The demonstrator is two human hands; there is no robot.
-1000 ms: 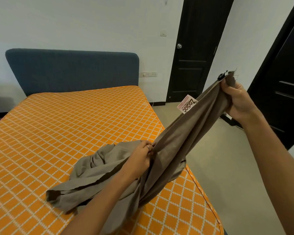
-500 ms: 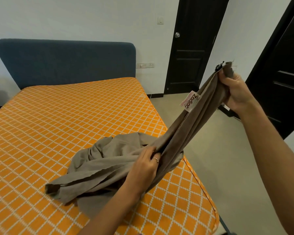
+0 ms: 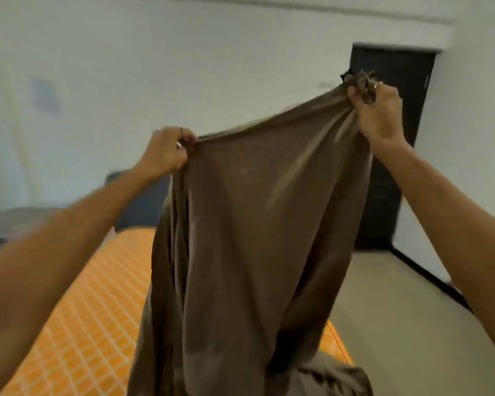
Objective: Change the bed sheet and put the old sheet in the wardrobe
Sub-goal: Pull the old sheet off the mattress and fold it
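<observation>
White walls and a dark door (image 3: pixel 395 144) stand behind the orange checked mattress (image 3: pixel 77 324). My left hand (image 3: pixel 165 154) and my right hand (image 3: pixel 379 110) each grip the top edge of the soft brown sheet (image 3: pixel 257 238), the right one higher. It hangs long and limp between them, its lower end bunched on the mattress below, so I think spreading comes next.

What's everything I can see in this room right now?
sheet: one, grey-brown, held up by its top edge, lower end bunched on the mattress
mattress: one, orange with white lattice, lower left
headboard: one, dark blue, behind the sheet, mostly hidden
door: one, black, far right wall
floor: pale, right of the bed
left hand: grips the sheet's top edge
right hand: grips a bunched corner, higher up
</observation>
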